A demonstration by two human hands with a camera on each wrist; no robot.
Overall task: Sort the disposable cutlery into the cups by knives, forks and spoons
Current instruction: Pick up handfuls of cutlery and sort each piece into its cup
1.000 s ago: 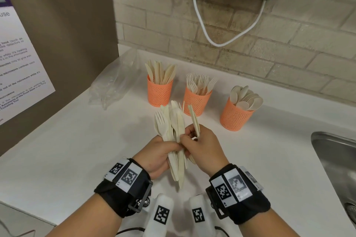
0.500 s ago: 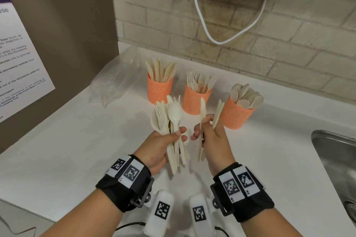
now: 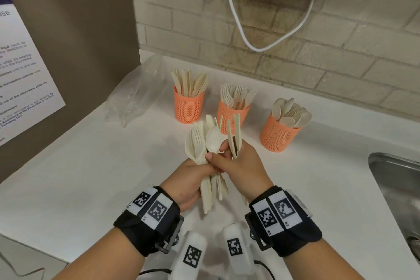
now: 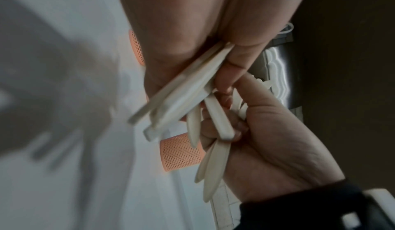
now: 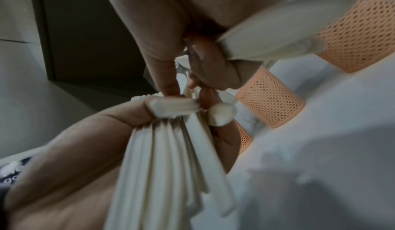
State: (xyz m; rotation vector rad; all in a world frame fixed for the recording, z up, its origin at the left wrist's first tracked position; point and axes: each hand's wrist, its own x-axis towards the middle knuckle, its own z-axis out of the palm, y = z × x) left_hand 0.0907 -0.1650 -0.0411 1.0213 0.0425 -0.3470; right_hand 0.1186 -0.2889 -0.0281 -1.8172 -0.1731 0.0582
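- Nearest to me, my left hand (image 3: 186, 179) is closed around a mixed bundle of cutlery (image 3: 204, 154), handles pointing down toward me and heads fanned upward — forks on the left, a spoon (image 3: 213, 140) in front.
- Touching that bundle from the right, my right hand (image 3: 238, 166) already grips two flat pieces (image 3: 234, 136) upright between its fingers; they look like knives, though I see them edge-on. Its thumb and forefinger reach across at the neck of the spoon.
- The relation that matters: the spoon stands upright, bowl up, just left of my right fingertips, so the right hand is the one placed to draw it up and out along its length.
- Half a second earlier my hands were apart, the right one holding its two pieces clear of the bundle; now they have closed together again.
- Beyond the hands, three orange mesh cups stand in a row on the white counter (image 3: 79, 177): the knife cup (image 3: 188, 107) on the left, the fork cup (image 3: 231, 115) in the middle, directly behind the bundle, and the spoon cup (image 3: 280, 136) on the right, nearest my right hand.
- Left of the knife cup lies a crumpled clear plastic bag (image 3: 136, 98).
- At the far right edge is a metal sink (image 3: 395, 179).
- Farthest back is a brick wall (image 3: 318, 63) with a white cable (image 3: 250, 45) looping down it.
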